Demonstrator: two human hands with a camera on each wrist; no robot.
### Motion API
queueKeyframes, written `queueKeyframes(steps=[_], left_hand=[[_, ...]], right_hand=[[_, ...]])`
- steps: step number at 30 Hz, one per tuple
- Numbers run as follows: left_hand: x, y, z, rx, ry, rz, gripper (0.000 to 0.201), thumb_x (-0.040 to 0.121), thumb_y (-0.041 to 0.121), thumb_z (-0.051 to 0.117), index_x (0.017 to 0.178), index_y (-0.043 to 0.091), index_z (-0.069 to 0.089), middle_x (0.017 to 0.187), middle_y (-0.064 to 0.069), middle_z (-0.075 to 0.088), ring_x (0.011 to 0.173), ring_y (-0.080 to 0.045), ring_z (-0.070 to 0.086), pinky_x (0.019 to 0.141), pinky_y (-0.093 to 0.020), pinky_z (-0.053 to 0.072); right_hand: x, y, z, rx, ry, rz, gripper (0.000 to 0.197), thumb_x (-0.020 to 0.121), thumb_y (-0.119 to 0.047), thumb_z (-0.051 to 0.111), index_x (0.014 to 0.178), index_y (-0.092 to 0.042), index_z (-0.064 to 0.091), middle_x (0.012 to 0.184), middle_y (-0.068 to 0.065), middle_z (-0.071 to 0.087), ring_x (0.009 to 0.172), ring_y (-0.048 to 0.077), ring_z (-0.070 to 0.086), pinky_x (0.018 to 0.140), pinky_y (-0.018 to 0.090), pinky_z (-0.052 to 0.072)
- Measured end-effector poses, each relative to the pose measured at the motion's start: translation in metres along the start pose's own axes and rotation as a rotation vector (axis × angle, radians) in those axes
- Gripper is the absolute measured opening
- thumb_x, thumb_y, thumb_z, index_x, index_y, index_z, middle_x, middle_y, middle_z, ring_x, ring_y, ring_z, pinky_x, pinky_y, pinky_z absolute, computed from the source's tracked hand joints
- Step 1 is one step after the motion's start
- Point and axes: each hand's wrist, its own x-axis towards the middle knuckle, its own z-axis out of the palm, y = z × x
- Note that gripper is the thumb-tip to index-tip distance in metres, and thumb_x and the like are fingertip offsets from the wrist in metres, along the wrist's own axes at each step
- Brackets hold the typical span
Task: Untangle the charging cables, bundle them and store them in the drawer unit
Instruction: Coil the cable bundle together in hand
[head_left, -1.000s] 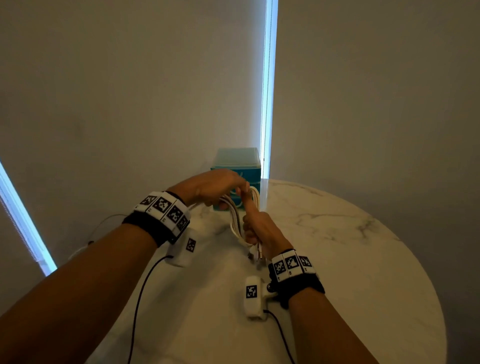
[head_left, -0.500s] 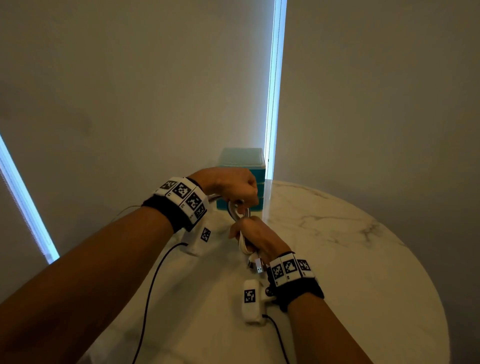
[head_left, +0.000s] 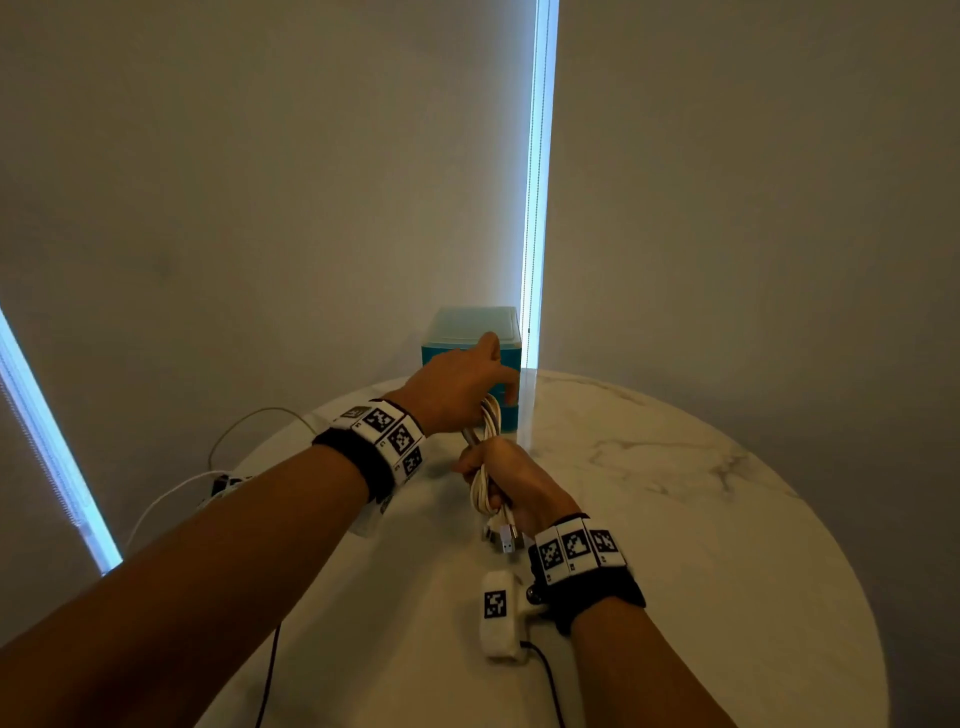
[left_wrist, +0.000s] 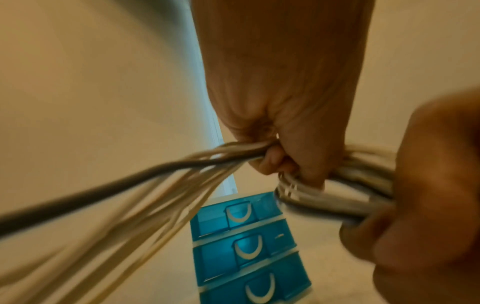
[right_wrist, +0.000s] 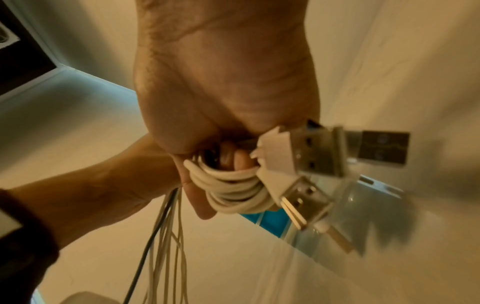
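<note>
My right hand (head_left: 501, 475) grips a coiled bundle of white charging cables (head_left: 480, 493) upright above the marble table. Its USB plugs (head_left: 506, 543) stick out below the fist, seen close up as USB plugs (right_wrist: 319, 152) beside the coil (right_wrist: 233, 191). My left hand (head_left: 480, 382) is just above and behind, fingers curled round the loose cable strands (left_wrist: 166, 185), which include one dark strand. The loop (left_wrist: 337, 191) runs from my left hand (left_wrist: 280, 162) to the right one. The teal drawer unit (head_left: 470, 332) stands behind both hands, its three drawers (left_wrist: 246, 246) closed.
The round marble table (head_left: 675, 519) has its curved edge at right and front. The drawer unit sits at the far edge against the wall. A white lead and a small dark device (head_left: 226, 483) lie off the table's left side. Bright light strips run up the wall.
My left hand has lifted up and forward towards the drawer unit, drawing the loose strands with it. The right hand keeps hold of the bundle in about the same place.
</note>
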Motion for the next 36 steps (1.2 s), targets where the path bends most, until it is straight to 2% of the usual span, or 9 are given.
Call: queueKeyframes(steps=[3,6,8,11,15,22,29,32,36], left_hand=[[0.007,-0.003,0.001,0.065,0.052,-0.045,0.02,0.091,0.033,0.081,0.108,0.023,0.076,0.119,-0.003,0.053,0.081,-0.017,0.059,0.066,-0.026,0.04],[0.014,0.001,0.003,-0.074,0.017,-0.095,0.03,0.103,0.045,0.064,0.097,0.018,0.075,0.103,-0.001,0.064,0.08,-0.015,0.061,0.076,-0.032,0.049],[0.018,0.009,0.0,-0.247,-0.042,-0.089,0.024,0.104,0.032,0.065,0.093,0.014,0.077,0.092,0.001,0.072,0.081,-0.012,0.066,0.079,-0.028,0.047],[0.022,0.019,-0.006,-0.408,-0.106,-0.067,0.015,0.098,0.011,0.069,0.108,0.014,0.08,0.105,0.003,0.078,0.092,-0.007,0.07,0.08,-0.018,0.049],[0.022,0.02,-0.006,-0.51,-0.126,-0.088,0.03,0.093,-0.002,0.069,0.111,0.019,0.08,0.105,0.011,0.077,0.091,0.002,0.068,0.083,-0.017,0.054],[0.016,0.016,-0.005,-0.692,-0.037,-0.107,0.023,0.102,0.017,0.07,0.122,0.028,0.077,0.122,0.01,0.076,0.111,-0.006,0.071,0.098,-0.027,0.057],[0.011,0.01,-0.01,-0.71,-0.189,-0.095,0.027,0.104,0.007,0.064,0.123,0.019,0.08,0.12,0.005,0.079,0.109,-0.009,0.075,0.095,-0.031,0.063],[0.01,0.004,-0.016,-0.608,-0.266,-0.03,0.031,0.101,0.007,0.066,0.125,0.022,0.079,0.117,0.011,0.08,0.108,-0.004,0.075,0.1,-0.033,0.061],[0.009,0.002,-0.029,-0.438,-0.287,0.022,0.043,0.095,0.0,0.066,0.126,0.027,0.078,0.121,0.014,0.077,0.112,-0.002,0.071,0.105,-0.033,0.057]], right_hand=[[0.002,0.001,-0.002,0.009,0.016,-0.033,0.022,0.096,-0.016,0.065,0.076,-0.012,0.059,0.054,-0.002,0.052,0.047,0.012,0.041,0.053,0.028,0.036],[0.006,0.001,-0.007,0.028,0.049,-0.1,0.007,0.097,-0.019,0.07,0.093,-0.015,0.067,0.08,0.003,0.065,0.073,0.018,0.058,0.073,0.036,0.048],[0.006,0.0,-0.013,0.02,0.067,-0.154,0.008,0.099,-0.018,0.068,0.107,-0.018,0.069,0.093,0.003,0.07,0.087,0.02,0.063,0.08,0.037,0.051],[0.008,0.003,-0.021,-0.019,0.102,-0.192,0.023,0.1,-0.021,0.066,0.123,-0.018,0.068,0.115,0.009,0.072,0.099,0.024,0.065,0.081,0.038,0.052],[0.01,0.0,-0.019,-0.026,0.147,-0.187,0.025,0.106,-0.015,0.062,0.126,0.001,0.064,0.122,0.027,0.068,0.092,0.027,0.057,0.076,0.034,0.046],[0.012,0.004,-0.016,0.159,0.023,-0.204,0.017,0.103,-0.012,0.057,0.087,-0.009,0.064,0.061,0.004,0.057,0.051,0.015,0.053,0.054,0.029,0.044],[0.008,0.004,-0.014,0.055,-0.037,-0.266,0.024,0.109,-0.017,0.055,0.098,-0.009,0.074,0.055,0.004,0.059,0.043,0.014,0.051,0.046,0.024,0.045],[0.008,0.001,-0.011,-0.011,-0.029,-0.301,0.017,0.108,-0.017,0.058,0.104,-0.02,0.075,0.056,-0.005,0.067,0.044,0.009,0.056,0.052,0.025,0.049],[0.001,0.0,-0.006,-0.007,-0.048,-0.351,0.024,0.105,-0.015,0.057,0.119,-0.011,0.076,0.07,-0.006,0.075,0.051,0.012,0.057,0.058,0.026,0.05]])
